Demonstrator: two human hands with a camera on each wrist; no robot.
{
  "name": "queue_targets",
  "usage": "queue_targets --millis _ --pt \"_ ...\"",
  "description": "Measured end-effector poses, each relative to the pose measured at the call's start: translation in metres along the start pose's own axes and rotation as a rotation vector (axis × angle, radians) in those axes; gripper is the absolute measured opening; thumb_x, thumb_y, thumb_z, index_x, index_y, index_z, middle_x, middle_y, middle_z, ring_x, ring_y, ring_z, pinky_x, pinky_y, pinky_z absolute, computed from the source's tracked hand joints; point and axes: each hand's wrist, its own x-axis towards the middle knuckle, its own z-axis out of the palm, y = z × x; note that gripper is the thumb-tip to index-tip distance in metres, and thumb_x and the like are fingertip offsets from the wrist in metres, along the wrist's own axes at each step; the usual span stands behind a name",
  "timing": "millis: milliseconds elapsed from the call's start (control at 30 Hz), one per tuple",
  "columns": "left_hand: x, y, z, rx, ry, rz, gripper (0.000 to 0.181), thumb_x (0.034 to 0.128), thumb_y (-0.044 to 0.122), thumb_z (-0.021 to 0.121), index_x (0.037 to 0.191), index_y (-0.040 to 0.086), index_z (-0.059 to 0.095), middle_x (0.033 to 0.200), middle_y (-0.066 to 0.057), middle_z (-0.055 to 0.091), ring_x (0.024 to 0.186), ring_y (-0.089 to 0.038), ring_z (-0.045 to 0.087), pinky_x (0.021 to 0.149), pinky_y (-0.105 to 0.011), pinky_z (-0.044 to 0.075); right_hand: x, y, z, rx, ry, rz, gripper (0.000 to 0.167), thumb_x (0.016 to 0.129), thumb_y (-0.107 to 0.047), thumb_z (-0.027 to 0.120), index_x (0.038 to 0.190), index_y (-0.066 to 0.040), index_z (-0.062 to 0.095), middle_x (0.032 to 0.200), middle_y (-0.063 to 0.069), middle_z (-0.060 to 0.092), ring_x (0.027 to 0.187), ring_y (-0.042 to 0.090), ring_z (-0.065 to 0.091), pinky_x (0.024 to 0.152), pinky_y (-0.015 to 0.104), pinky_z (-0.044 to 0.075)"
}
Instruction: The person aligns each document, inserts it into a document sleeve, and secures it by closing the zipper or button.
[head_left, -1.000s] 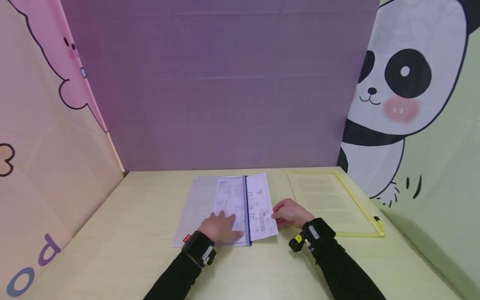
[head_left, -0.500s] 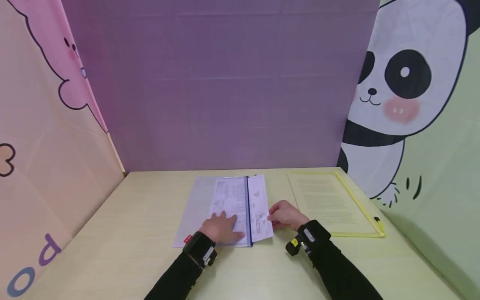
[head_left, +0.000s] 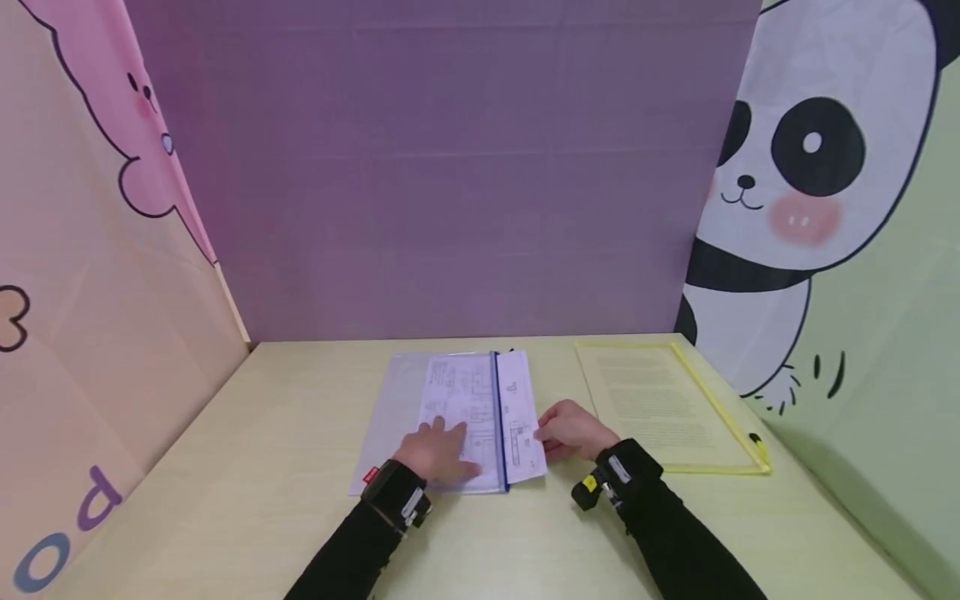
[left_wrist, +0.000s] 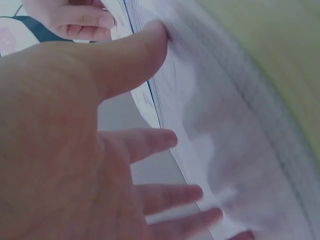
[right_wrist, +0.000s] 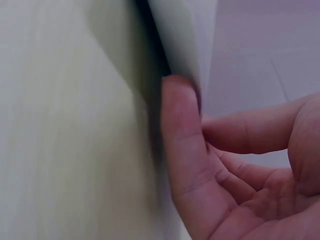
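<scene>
A clear folder (head_left: pixel 393 408) with a blue zip strip along its right side lies on the table. A printed sheet of paper (head_left: pixel 519 417) lies partly inside it, and its right part sticks out past the strip. Spread fingers of my left hand (head_left: pixel 435 452) rest on the folder over the covered part of the sheet; the left wrist view shows this hand (left_wrist: pixel 65 135) with its fingers apart. At the sheet's outer edge, my right hand (head_left: pixel 573 429) pinches the paper between thumb and fingers, as the right wrist view also shows at close range.
To the right lies a yellow-edged clear folder (head_left: pixel 637 408) holding a printed page, with a yellow and black zip pull (head_left: pixel 757 446) at its right side. A purple backdrop (head_left: pixel 465 167) stands behind the table (head_left: pixel 300 467), and printed cloth walls flank it.
The right hand has moved left with the sheet, so less paper sticks out of the folder. The left hand has stayed on the folder with only a slight shift.
</scene>
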Motion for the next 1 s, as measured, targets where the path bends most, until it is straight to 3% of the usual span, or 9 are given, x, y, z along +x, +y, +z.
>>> queue_targets --millis 267,400,500,733,1000 --pt "-0.001 0.002 -0.005 0.041 -0.005 -0.043 0.072 0.0850 0.059 0.073 0.136 0.010 0.062 0.117 -0.019 0.059 0.100 -0.033 0.051 0.083 -0.053 0.050 0.000 0.003 -0.012 0.000 -0.015 0.021 0.019 0.090 0.009 0.065 0.108 0.014 0.059 0.092 0.021 0.070 0.078 0.029 0.071 0.070 0.042 0.062" --pt "-0.003 0.002 -0.005 0.020 -0.006 -0.082 0.077 0.0831 0.063 0.073 0.143 0.017 0.058 0.131 -0.019 0.057 0.103 -0.038 0.052 0.082 -0.059 0.050 -0.003 0.002 -0.015 -0.002 -0.017 0.024 0.021 0.090 0.009 0.065 0.108 0.014 0.058 0.092 0.022 0.070 0.077 0.028 0.071 0.070 0.041 0.061" --pt "-0.005 0.002 -0.004 -0.011 -0.007 -0.092 0.082 0.0832 0.063 0.073 0.149 0.020 0.052 0.139 -0.021 0.052 0.100 -0.040 0.053 0.078 -0.057 0.051 -0.005 0.000 -0.016 0.001 -0.017 0.024 0.019 0.090 0.009 0.065 0.107 0.014 0.058 0.092 0.021 0.070 0.077 0.027 0.070 0.070 0.040 0.061" --pt "-0.006 0.001 -0.002 -0.006 -0.002 -0.052 0.080 0.0849 0.063 0.072 0.149 0.019 0.052 0.130 -0.023 0.055 0.084 -0.035 0.052 0.065 -0.043 0.048 -0.005 -0.001 -0.015 -0.018 -0.010 0.026 0.018 0.090 0.011 0.064 0.106 0.014 0.058 0.092 0.021 0.069 0.076 0.027 0.069 0.070 0.039 0.061" --pt "-0.005 0.001 0.001 -0.005 -0.004 -0.054 0.081 0.0848 0.064 0.071 0.150 0.021 0.052 0.136 -0.023 0.053 0.093 -0.038 0.052 0.071 -0.048 0.050 -0.004 0.001 -0.010 -0.008 -0.003 0.012 0.017 0.090 0.013 0.063 0.106 0.014 0.057 0.092 0.022 0.069 0.076 0.027 0.070 0.069 0.040 0.061"
